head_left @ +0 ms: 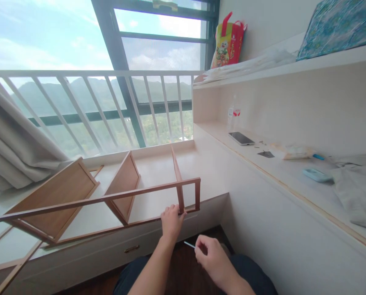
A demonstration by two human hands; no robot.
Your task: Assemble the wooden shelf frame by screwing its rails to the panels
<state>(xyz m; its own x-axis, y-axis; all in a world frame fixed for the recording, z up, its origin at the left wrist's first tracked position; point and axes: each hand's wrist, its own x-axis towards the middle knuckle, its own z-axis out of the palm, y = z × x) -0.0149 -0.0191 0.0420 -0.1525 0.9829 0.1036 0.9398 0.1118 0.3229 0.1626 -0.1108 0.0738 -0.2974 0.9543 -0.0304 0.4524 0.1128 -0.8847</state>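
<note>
Wooden shelf frame (109,200), long axis left-right, lying on window platform (207,164). Left hand (171,221) closed on frame's near right corner post. Right hand (212,256), just below, pinches thin tool (189,244).

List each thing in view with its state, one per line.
wooden shelf frame: lying on its side, part-assembled.
left hand: gripping the frame's lower rail.
right hand: closed on a thin tool.
phone: flat, screen dark.
curtain: drawn aside.
</note>
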